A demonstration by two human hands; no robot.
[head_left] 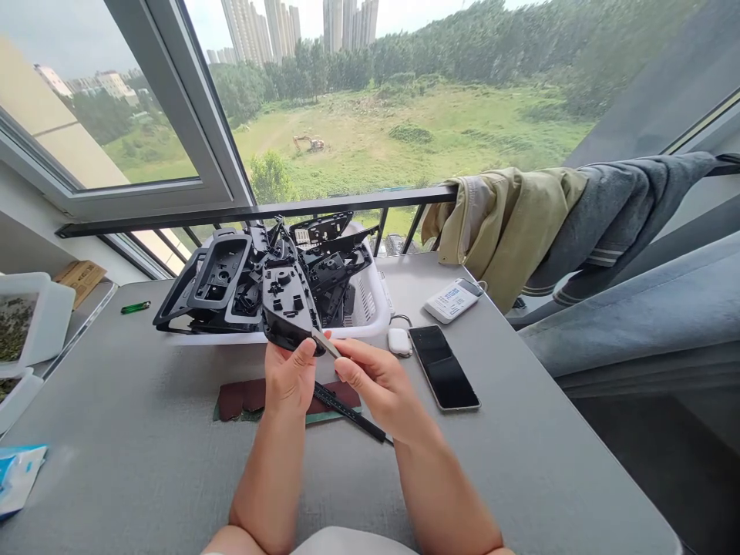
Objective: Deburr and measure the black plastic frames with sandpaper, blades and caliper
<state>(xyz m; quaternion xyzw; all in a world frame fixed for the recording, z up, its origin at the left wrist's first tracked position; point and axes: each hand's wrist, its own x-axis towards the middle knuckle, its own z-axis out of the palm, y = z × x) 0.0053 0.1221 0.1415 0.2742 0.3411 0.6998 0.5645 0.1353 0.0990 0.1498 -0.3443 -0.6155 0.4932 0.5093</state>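
My left hand (290,376) is closed round the lower end of a black plastic moulded part (286,304), held upright over the grey table (144,462). My right hand (375,381) pinches a thin knife-like tool (347,410); its pale blade touches the part's lower edge, and the black handle runs back under my palm. Just behind stands a white basket (370,304) heaped with several similar black plastic parts (231,270). Dark red sandpaper sheets (243,397) lie on the table beneath my hands.
A black phone (444,367), a white earbud case (398,341) and a white remote-like device (454,299) lie right of the basket. A green lighter (136,307) sits at the left, white trays (28,316) at the far left edge. Jackets (520,223) hang on the railing.
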